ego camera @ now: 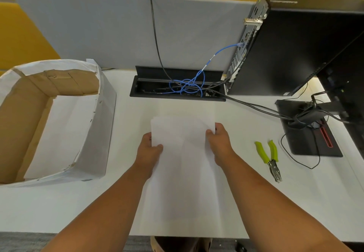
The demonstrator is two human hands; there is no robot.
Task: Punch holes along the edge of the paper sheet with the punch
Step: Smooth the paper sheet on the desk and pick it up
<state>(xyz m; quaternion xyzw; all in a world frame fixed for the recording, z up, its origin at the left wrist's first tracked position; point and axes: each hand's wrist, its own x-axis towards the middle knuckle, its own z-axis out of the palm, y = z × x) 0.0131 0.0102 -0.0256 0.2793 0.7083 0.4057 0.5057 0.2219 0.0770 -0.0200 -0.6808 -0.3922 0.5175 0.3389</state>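
A white paper sheet, perhaps a thin stack, lies in the middle of the white desk. My left hand grips its left edge, thumb on top. On the right edge my right hand holds it the same way. The punch, plier-shaped with lime-green handles and a metal head, rests untouched on the desk to the right of my right hand, its head pointing toward me.
A large cardboard box lined with white paper stands at the left. Behind the paper is an open cable tray with blue and black cables. A black computer tower and monitor base occupy the right rear.
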